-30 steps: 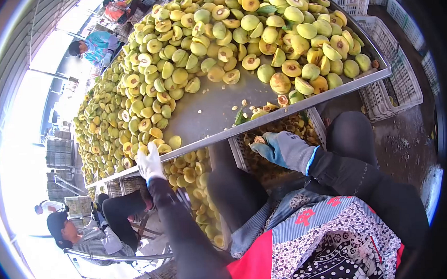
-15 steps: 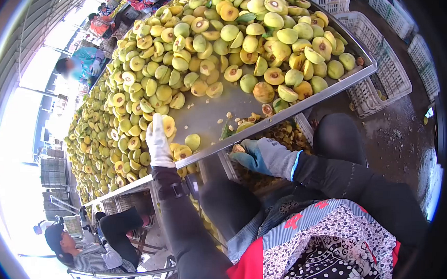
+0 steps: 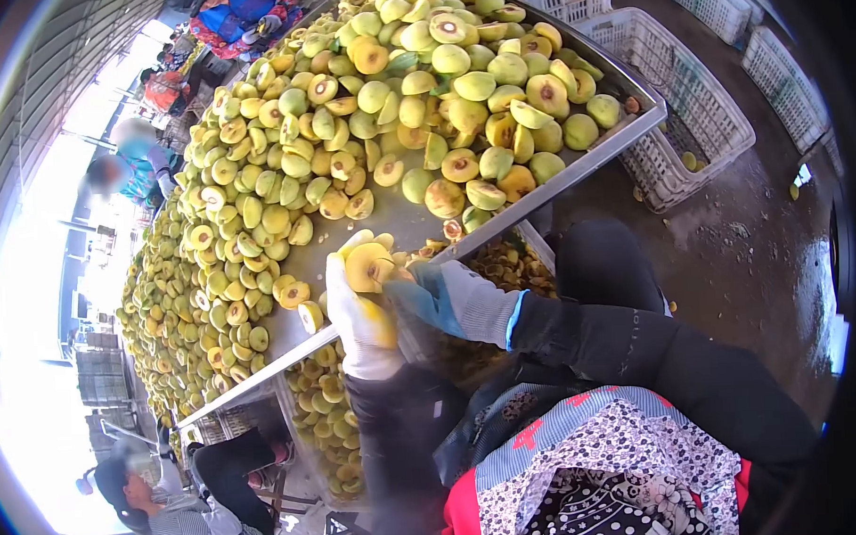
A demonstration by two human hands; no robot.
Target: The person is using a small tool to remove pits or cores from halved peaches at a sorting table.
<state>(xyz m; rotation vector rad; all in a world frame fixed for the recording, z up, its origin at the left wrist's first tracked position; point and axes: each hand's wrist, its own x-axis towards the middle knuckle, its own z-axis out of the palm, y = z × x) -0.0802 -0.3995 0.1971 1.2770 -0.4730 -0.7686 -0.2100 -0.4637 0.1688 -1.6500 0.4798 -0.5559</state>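
Note:
My left hand (image 3: pixel 362 317), in a white glove, holds a halved yellow fruit (image 3: pixel 369 268) with its cut face showing, just over the metal table's front edge. Against the right side of that fruit is my right hand (image 3: pixel 438 295), in a blue and grey glove, its fingers closed. Whatever those fingers hold is too small and blurred to name. Many halved green-yellow fruits (image 3: pixel 283 159) are heaped on the metal table (image 3: pixel 398 217) beyond my hands.
Below the edge are a crate of brown scraps (image 3: pixel 513 264) and a container of fruit halves (image 3: pixel 324 408). White crates (image 3: pixel 695 98) stand on the wet floor at right. A seated person (image 3: pixel 163 508) is at lower left; other people are along the table's far left side.
My left hand has come back from the heap to the table edge with a fruit half. My right hand has moved left to meet it. The view has shifted.

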